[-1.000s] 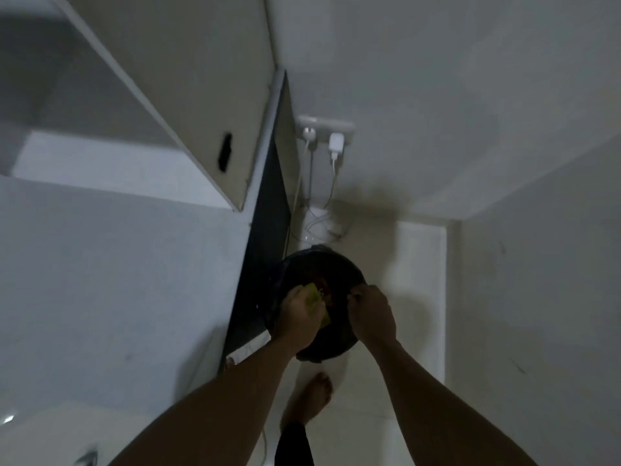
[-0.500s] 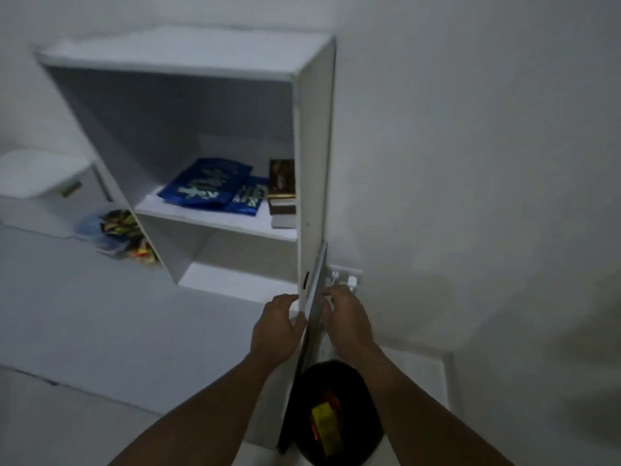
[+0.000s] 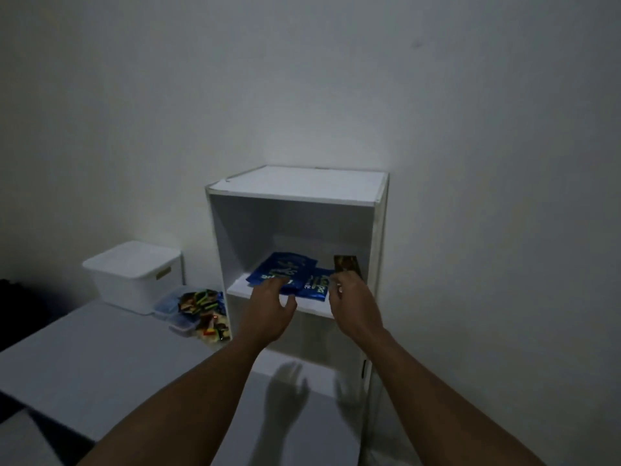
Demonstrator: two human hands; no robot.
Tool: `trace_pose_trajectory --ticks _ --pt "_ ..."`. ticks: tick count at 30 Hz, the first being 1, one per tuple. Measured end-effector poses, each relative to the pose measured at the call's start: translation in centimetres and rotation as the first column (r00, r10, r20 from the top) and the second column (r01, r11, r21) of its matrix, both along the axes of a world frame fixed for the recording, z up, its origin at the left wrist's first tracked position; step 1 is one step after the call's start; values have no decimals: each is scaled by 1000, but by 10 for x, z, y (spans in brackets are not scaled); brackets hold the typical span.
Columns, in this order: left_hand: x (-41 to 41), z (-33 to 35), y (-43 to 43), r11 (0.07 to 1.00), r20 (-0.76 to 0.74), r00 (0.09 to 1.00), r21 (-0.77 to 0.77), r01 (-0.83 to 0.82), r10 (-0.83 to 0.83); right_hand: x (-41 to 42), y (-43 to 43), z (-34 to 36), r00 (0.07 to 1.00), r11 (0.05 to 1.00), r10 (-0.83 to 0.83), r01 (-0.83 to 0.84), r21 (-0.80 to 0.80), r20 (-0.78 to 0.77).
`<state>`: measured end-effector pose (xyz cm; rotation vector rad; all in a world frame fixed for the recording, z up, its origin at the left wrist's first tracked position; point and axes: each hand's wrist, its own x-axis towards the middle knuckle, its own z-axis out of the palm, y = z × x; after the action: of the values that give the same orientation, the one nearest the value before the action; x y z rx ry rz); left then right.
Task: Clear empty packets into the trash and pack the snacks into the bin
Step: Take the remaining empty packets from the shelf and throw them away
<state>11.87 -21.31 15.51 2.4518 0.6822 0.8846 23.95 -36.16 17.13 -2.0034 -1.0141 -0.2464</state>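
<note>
Both hands have come up from the cabinet's side edge, where they were half a second ago above the black trash can, and the can has dropped out of view as the camera has swung to face the open front of the white cabinet. The left hand is now at the front of the middle shelf with its fingers spread wide and the thumb out to the side. Its fingertips overlap the near edge of the large blue snack packet, but I cannot tell whether they touch it. The right hand hangs just beside it, back to the camera, fingers loosely bent and with nothing seen in them, close to the smaller blue packet and the brown and gold packet.

All three packets lie on that shelf. The large blue one is at the left and overlaps the smaller one, and the brown one sits at the right, against the cabinet's side wall.

To the left of the cabinet a white lidded bin stands closed against the wall. Between it and the cabinet is a clear tub with mixed snack wrappers heaped in and around it, some touching the cabinet's side. A pale flat surface fills the lower left. Shadows of both hands fall below the shelf.
</note>
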Motion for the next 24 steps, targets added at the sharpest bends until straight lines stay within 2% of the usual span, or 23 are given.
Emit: trace_pose_trajectory --ticks 6,12,16,21,24 --pt "8 25 53 997 -13 998 30 66 -66 14 41 22 990 988 -112 120 -99 85" --pt "25 35 122 977 -51 979 68 200 -197 24 81 25 956 947 -284 292 -132 74" --pt "49 28 163 960 -143 951 28 280 -273 44 94 7 912 897 -408 410 -164 48" --pt "85 0 182 956 -336 902 17 292 -269 66 98 -24 838 801 -545 514 -307 -19" --pt "109 -12 187 946 -389 869 -14 325 -305 77 103 -33 797 752 -601 536 -384 -65"
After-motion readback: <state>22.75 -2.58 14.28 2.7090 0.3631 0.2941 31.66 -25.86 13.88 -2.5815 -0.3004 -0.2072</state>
